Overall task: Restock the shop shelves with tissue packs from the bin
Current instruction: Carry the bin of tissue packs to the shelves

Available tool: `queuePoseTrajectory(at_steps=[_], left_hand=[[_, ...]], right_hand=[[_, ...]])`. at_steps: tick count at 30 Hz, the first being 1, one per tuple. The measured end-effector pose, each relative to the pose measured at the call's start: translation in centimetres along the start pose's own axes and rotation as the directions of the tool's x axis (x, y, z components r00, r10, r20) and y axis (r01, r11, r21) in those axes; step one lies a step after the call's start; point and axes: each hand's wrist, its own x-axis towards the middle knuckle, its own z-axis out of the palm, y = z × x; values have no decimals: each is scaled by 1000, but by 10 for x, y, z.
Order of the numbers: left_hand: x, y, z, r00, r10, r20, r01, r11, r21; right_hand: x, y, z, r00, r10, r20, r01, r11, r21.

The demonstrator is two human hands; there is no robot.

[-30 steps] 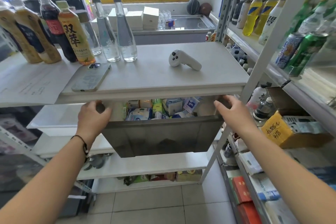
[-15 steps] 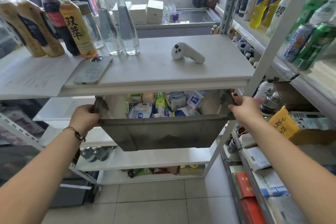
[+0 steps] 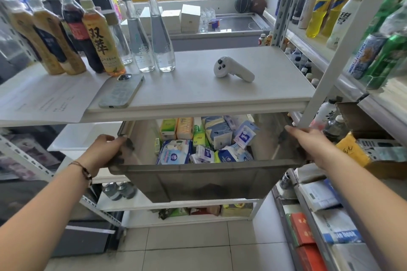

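Note:
A grey translucent bin (image 3: 198, 180) sticks out from under the white top shelf (image 3: 198, 103), resting on the shelf level below. Inside lie several tissue packs (image 3: 204, 138) in blue, white, green and orange wrappers. My left hand (image 3: 108, 149) grips the bin's left rim, and my right hand (image 3: 308, 141) grips the right rim near the shelf's upright post. Part of the bin's back is hidden under the top shelf.
On the top shelf stand several drink bottles (image 3: 99, 37), with a phone (image 3: 121, 92), a sheet of paper (image 3: 41, 99) and a white controller (image 3: 233, 70) lying beside them. A rack of bottles and cans (image 3: 361, 28) rises at right, with boxes and notebooks (image 3: 330, 215) below. The floor is tiled.
Both hands slid from the bin's front corners to its side rims and drew it outward from under the shelf, so more of the tissue packs show.

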Motion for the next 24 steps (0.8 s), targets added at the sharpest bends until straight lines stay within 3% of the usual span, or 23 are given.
queuePoseTrajectory(at_steps=[3, 7, 10, 13, 18, 24], left_hand=[[12, 13, 4, 999, -28, 42, 28, 1000, -13], [31, 24, 3, 997, -5, 72, 33, 912, -408], [39, 23, 1, 985, 52, 163, 48, 831, -554], [36, 20, 2, 987, 51, 153, 50, 806, -590], [25, 20, -2, 997, -60, 42, 73, 862, -501], [-1, 5, 3, 994, -105, -6, 82, 812, -578]], right_hand=[[13, -18, 6, 997, 67, 28, -70, 989, 132], [40, -28, 3, 986, 98, 134, -128, 963, 236], [56, -25, 5, 979, 33, 201, -99, 940, 326], [62, -22, 10, 968, 2, 249, -100, 919, 382], [54, -20, 11, 965, -79, 249, -41, 894, 446], [27, -14, 15, 962, -117, 246, -26, 860, 509]])
